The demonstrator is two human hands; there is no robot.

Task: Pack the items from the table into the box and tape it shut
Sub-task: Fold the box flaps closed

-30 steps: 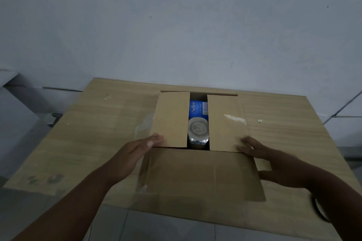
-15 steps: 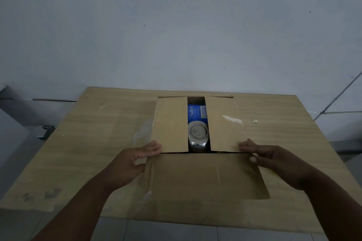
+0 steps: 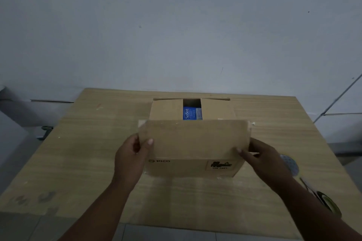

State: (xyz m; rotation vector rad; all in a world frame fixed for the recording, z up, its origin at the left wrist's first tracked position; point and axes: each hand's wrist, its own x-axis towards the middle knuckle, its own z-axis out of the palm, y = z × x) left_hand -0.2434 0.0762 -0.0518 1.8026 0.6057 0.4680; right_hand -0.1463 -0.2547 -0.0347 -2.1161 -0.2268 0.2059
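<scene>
Head view: nearest, at 5 o'clock by the right forearm, a tape roll lies on the bench, ready for sealing. Further in, the left hand has its grip pinched on the near flap at its left edge, thumb on top, other fingers behind the edge. The right hand grips the flap's right edge the same way. The flap stands half raised, tilted toward 12 o'clock over the box, which sits mid-bench. Beyond it the two side flaps are already folded in, with a slot between them showing a blue pack inside. The far flap looks still open, though only its edge shows.

To fold well, I judge both hands should press evenly so the flap creases straight along the box's front edge and lands flat on the side flaps. One hand should then pin it while the other brings the far flap to meet it, leaving a tight seam for tape.
</scene>
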